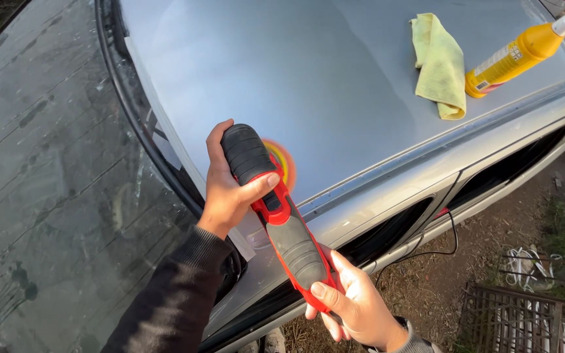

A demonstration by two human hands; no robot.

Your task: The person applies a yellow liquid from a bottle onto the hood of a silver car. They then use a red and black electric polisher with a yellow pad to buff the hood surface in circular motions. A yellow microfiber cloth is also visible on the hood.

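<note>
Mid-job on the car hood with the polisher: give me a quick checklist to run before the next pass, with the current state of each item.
1. Left hand on the black head of the polisher: ok, wrapped around it.
2. Right hand on the rear handle: ok, gripping the end.
3. Pad flat on the hood: cannot tell, blurred and partly hidden.
4. Power cord away from the pad: ok, hanging down the car's side.
5. Yellow cloth and yellow bottle away from the pad: ok, lying near the hood's far edge.
6. Hood free of grit: cannot tell.
</note>
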